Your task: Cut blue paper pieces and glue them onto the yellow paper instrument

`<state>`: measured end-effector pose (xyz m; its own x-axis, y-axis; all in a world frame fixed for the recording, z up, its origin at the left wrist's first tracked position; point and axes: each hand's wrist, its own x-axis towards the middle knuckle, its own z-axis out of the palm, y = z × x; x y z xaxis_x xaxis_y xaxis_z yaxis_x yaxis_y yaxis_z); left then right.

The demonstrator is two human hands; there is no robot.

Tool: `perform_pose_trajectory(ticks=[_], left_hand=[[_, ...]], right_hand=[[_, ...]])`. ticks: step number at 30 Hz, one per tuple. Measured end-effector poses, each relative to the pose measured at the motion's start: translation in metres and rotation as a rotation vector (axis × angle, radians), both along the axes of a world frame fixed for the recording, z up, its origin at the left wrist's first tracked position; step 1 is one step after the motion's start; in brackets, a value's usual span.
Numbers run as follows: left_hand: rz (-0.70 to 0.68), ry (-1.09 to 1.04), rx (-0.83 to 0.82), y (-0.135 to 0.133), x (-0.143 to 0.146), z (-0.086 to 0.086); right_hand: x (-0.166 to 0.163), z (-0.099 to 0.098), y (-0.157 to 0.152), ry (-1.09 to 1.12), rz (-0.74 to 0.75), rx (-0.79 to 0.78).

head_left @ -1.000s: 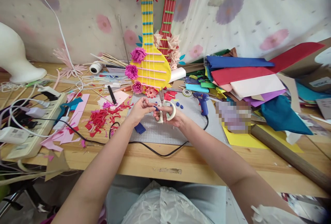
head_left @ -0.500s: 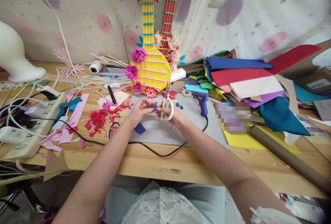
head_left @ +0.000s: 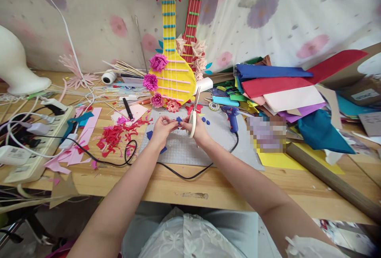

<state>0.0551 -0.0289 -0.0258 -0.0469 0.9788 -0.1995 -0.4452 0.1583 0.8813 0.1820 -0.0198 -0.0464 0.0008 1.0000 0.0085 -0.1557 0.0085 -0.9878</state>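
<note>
Between the fingertips of both hands is a small piece of blue paper (head_left: 179, 119), above the grey cutting mat (head_left: 178, 154). My left hand (head_left: 160, 131) pinches it from the left. On the other side, my right hand (head_left: 199, 131) touches the piece with its fingertips and also holds white-handled scissors (head_left: 193, 123), blades pointing up and away. Two small blue pieces (head_left: 206, 121) lie on the mat just right of my right hand. More blue paper (head_left: 149, 135) lies partly hidden by my left hand and wrist.
A yellow paper lute with flowers (head_left: 177, 77) leans at the back, before a red one (head_left: 193, 16). A blue glue gun (head_left: 231, 117) stands right, its cord looping along the front. Red scraps (head_left: 114, 137) and a power strip (head_left: 50, 151) lie left; coloured sheets (head_left: 279, 87) pile up right.
The scissors have turned in my right hand, their handles now seen more edge-on. My left hand has shifted slightly, and more blue paper shows to its left. The view has moved a little.
</note>
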Motion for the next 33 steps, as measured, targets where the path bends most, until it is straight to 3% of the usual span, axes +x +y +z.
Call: perform_pose_trajectory(ticks=[3,9,14,18,27,33], left_hand=[[0.064,0.033,-0.038,0.001,0.0,0.001],[0.213,0.175,-0.124,0.002,0.003,0.003],[0.224,0.22,-0.091,0.005,0.004,0.0],[0.216,0.226,-0.062,0.006,-0.001,-0.004],[0.208,0.253,-0.003,0.002,-0.016,-0.002],[0.327,0.215,-0.064,0.007,-0.032,0.005]], right_hand=[[0.002,-0.001,0.0,-0.1,-0.004,0.035],[0.004,0.017,-0.011,-0.542,-0.103,0.247],[-0.005,0.025,-0.013,-0.746,-0.089,0.24],[-0.011,0.02,-0.007,-0.749,-0.099,0.212],[-0.012,0.009,0.008,-0.473,-0.032,0.134],[-0.016,0.01,0.019,-0.573,-0.093,0.048]])
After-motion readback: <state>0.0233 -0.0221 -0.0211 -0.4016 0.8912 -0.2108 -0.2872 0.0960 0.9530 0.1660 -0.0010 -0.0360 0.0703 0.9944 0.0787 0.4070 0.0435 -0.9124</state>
